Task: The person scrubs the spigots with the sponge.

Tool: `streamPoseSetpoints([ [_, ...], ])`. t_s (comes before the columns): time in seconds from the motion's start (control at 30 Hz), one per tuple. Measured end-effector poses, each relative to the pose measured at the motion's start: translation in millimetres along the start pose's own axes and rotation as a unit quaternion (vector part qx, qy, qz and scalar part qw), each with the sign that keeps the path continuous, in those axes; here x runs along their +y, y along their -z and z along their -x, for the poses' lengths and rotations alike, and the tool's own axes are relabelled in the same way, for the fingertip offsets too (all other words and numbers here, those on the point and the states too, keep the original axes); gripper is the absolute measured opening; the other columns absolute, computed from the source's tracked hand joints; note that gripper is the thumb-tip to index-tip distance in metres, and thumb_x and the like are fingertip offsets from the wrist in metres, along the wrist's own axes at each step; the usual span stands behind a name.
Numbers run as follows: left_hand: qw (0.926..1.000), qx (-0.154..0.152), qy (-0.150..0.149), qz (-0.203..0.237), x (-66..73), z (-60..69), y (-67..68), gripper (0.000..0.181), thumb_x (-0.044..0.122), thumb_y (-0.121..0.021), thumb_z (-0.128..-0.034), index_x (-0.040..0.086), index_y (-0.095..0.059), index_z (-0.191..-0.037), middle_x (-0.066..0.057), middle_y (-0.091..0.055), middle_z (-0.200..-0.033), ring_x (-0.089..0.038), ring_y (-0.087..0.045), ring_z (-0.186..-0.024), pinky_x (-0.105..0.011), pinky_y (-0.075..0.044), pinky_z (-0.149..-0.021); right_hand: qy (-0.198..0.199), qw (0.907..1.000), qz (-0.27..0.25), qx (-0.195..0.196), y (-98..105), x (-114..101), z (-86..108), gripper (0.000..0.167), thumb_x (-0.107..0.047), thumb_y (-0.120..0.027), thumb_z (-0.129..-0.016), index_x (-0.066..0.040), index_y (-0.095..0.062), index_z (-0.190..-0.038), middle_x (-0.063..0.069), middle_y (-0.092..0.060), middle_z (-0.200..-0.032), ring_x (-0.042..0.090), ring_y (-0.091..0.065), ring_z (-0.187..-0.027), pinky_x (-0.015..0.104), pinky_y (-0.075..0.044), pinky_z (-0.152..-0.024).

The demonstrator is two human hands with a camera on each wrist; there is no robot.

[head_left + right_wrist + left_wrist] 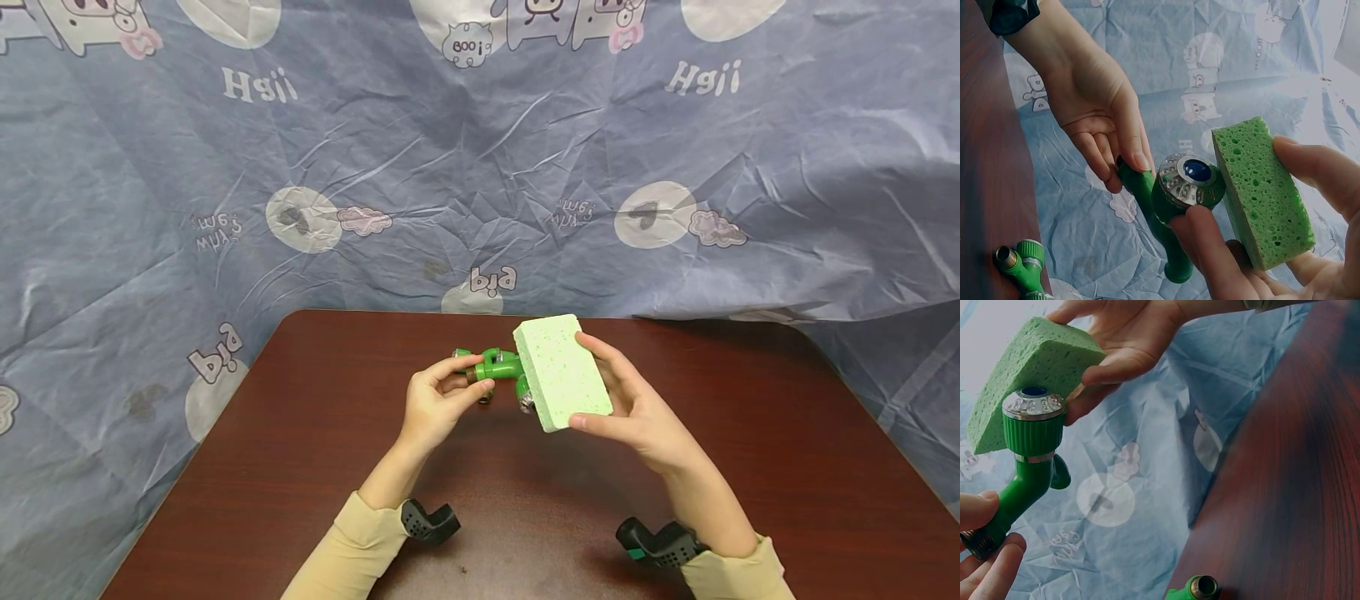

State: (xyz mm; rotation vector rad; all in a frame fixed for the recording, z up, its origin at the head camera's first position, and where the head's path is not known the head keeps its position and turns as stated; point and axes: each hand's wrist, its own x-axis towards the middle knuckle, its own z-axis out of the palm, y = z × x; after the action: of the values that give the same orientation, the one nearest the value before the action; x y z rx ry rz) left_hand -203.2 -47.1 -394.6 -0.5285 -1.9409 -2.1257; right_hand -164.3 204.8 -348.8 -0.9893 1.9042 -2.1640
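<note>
A green faucet (1030,487) with a silver, blue-centred knob is held in the air above the table. My left hand (442,396) pinches its threaded end between thumb and fingers. My right hand (648,412) grips a light green sponge (566,375) by its edges, thumb on one side and fingers on the other. In the right wrist view the sponge (1263,194) is right beside the knob (1188,181), and some right fingertips lie against the knob's lower side. From the head view, the sponge hides part of the faucet.
A second green fitting (1024,269) with a threaded opening lies on the dark red-brown table (315,450), behind the left hand in the head view. A blue printed cloth (450,167) hangs behind the table. Each wrist wears a black camera band.
</note>
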Motion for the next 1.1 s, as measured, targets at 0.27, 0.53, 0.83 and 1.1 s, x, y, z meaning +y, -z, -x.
streamPoseSetpoints([
  [0.27,0.9996,0.011,-0.001,-0.024,1.8,0.5,0.7,0.031,-0.004,-0.075,-0.0756,-0.008,-0.067,-0.106,-0.019,-0.067,-0.093,-0.009,-0.066,-0.072,-0.015,-0.047,-0.054,0.010,0.9999,-0.009,0.010,2.3,-1.9,0.3,0.086,0.020,-0.061,-0.077,-0.005,-0.019,-0.148,0.013,-0.036,-0.138,0.019,-0.052,-0.111,0.030,-0.054,-0.081],
  [0.53,0.9995,0.000,0.005,-0.030,23.5,3.7,-1.4,0.028,-0.006,-0.070,-0.0793,-0.010,-0.066,-0.107,-0.026,-0.065,-0.093,-0.009,-0.064,-0.071,-0.016,-0.044,-0.053,0.020,0.9996,-0.009,0.019,6.9,-5.3,2.3,0.086,0.021,-0.061,-0.076,-0.004,-0.019,-0.148,0.011,-0.036,-0.139,0.019,-0.052,-0.111,0.029,-0.054,-0.080],
  [0.83,0.9995,0.009,-0.007,-0.031,30.5,3.5,-2.9,0.025,-0.010,-0.068,-0.0799,-0.014,-0.065,-0.104,-0.027,-0.063,-0.091,-0.022,-0.066,-0.070,-0.015,-0.046,-0.054,0.023,0.9996,-0.001,0.019,10.1,-9.2,4.3,0.086,0.023,-0.059,-0.075,-0.005,-0.021,-0.148,0.013,-0.036,-0.137,0.020,-0.052,-0.110,0.030,-0.054,-0.080],
  [1.1,0.9993,0.019,-0.003,-0.032,30.7,2.7,-2.1,0.023,-0.008,-0.068,-0.0809,-0.014,-0.065,-0.103,-0.030,-0.063,-0.094,-0.015,-0.065,-0.069,-0.016,-0.048,-0.056,0.021,0.9996,-0.018,-0.002,13.0,-11.7,6.0,0.087,0.022,-0.060,-0.076,-0.006,-0.020,-0.148,0.013,-0.033,-0.139,0.021,-0.052,-0.110,0.031,-0.055,-0.078],
])
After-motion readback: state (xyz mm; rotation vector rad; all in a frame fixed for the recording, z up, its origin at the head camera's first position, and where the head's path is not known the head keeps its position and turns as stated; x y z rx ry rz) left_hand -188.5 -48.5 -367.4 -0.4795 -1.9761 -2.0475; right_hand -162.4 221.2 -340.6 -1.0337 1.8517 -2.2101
